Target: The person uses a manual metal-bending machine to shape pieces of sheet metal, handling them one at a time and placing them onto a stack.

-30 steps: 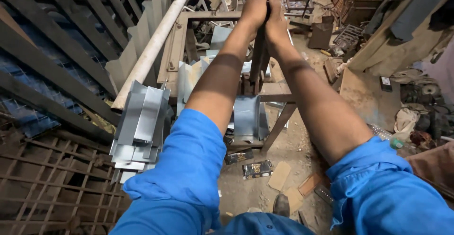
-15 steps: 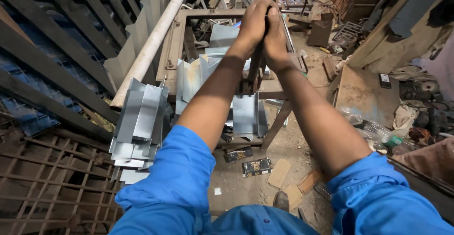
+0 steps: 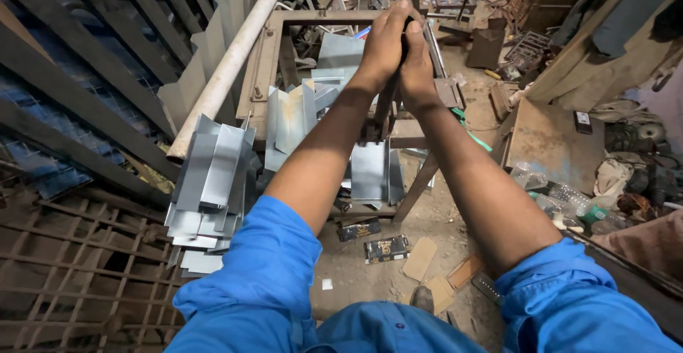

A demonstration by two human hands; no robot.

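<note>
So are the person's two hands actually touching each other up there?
Touching. The head view shows the left hand and right hand pressed side by side, both wrapped around a dark upright metal lever.

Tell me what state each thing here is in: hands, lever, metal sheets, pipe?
Left hand: closed around the lever.
Right hand: clasped on the lever beside the left.
Dark lever: gripped by both hands.
Bent metal sheets: stacked loosely.
Pale pipe: lying slanted.
Metal frame: standing.

Single head view, steep downward look, close above metal frame stand (image 3: 263, 54); forearms fill foreground.
</note>
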